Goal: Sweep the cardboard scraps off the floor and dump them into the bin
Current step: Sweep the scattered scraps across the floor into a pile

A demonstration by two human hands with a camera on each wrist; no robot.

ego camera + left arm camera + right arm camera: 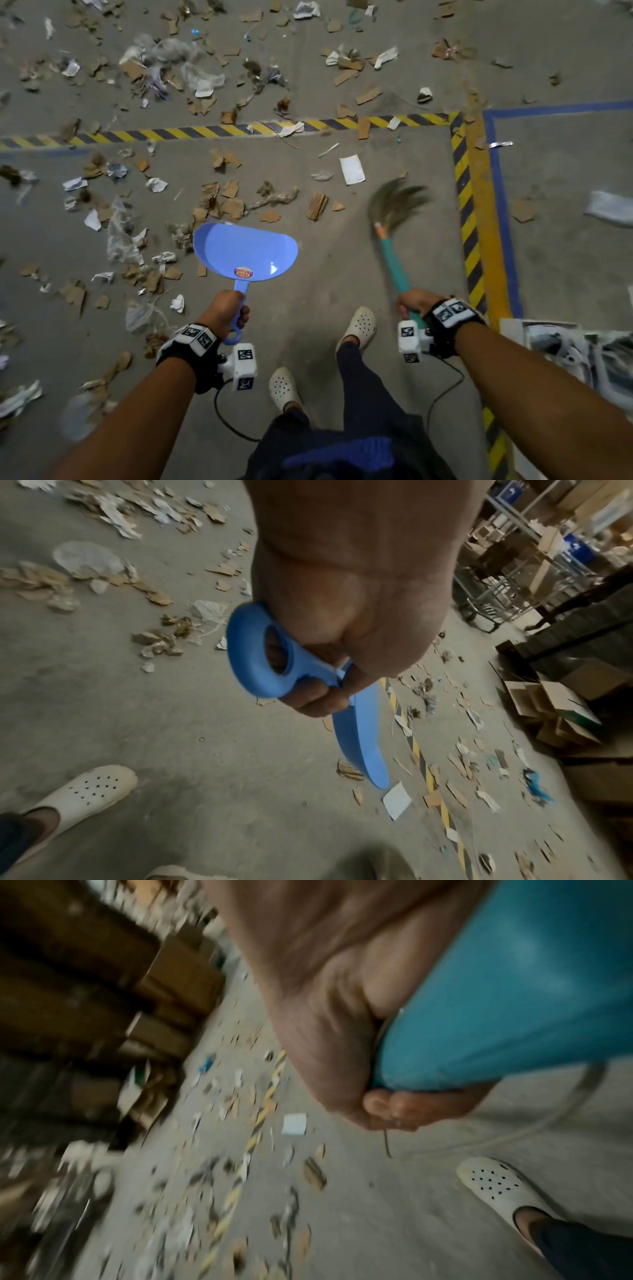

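While gripping the handle of the blue dustpan (245, 248) in the curled left hand (226, 313), holds the pan at 12 o'clock from that fist. Seemingly clear of the floor (325, 274), mouth turned toward the litter. Probably poised to be set down once a pile is gathered. Nothing in the pan yet.

Wraps the right hand (416, 303) round the teal shaft of the broom (394, 205), with the bristles blurred at 12 o'clock from that fist. Judged from the blur, a sweeping stroke. Hands well apart, one tool each, likely so the broom can drive debris leftward to the pan's lip.

Cardboard scraps (233, 205) strewn from 9 through 12 to 1 o'clock of the pan, the nearest cluster just beyond its rim. Mixed with crumpled paper and plastic film. White card (352, 169) at 1 o'clock. No bin visible in any view.

Grey concrete underfoot. Hazard tape (205, 130) running across at 12 o'clock, then turning down at 3 o'clock beside a blue line (503, 212). Pale clogs (361, 323) at 6 o'clock. In the left wrist view, opened cartons (555, 704) and metal shelving (514, 547) between 1 and 3 o'clock. By the look of it, a warehouse.
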